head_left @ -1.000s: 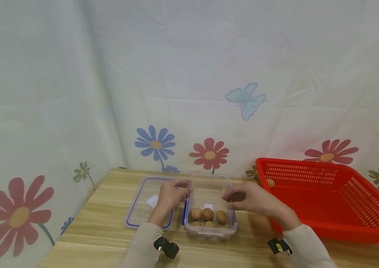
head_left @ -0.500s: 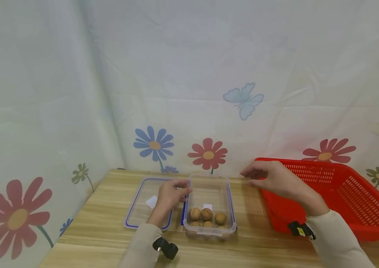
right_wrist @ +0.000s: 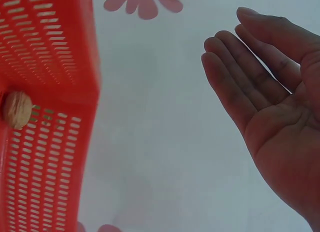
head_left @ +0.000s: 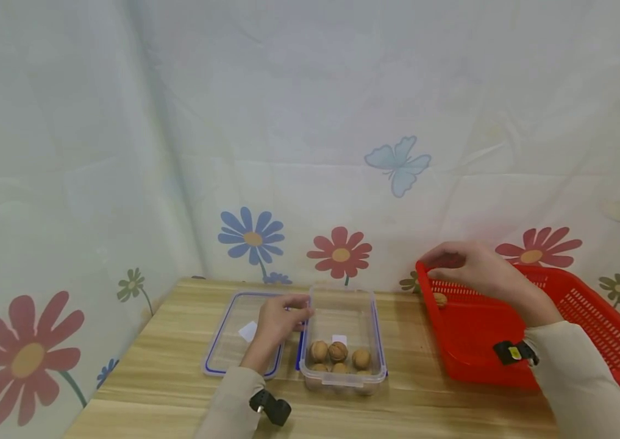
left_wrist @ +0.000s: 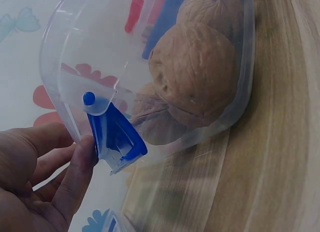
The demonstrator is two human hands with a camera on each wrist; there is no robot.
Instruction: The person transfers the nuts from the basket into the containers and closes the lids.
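A clear plastic food container (head_left: pixel 344 379) stands at the middle of the table with several walnuts (head_left: pixel 338 352) gathered at its near end. My left hand (head_left: pixel 279 318) pinches its left rim; in the left wrist view the thumb and a finger lie at the edge beside a blue latch (left_wrist: pixel 117 134). Above the far left corner of a red basket (head_left: pixel 480 350) hovers my right hand (head_left: pixel 477 271), holding nothing. Its fingers are straight and close together in the right wrist view. One walnut (right_wrist: pixel 18 110) lies inside the basket, by the corner under that hand.
A clear lid with a blue seal (head_left: pixel 233 356) lies flat on the wooden table (head_left: pixel 150 378), left of the container. Behind the table hangs a flowered curtain (head_left: pixel 288 171). The basket takes up the right side.
My right hand has moved right and up from over the container to above the basket's far left corner. The left hand has stayed at the container's rim.
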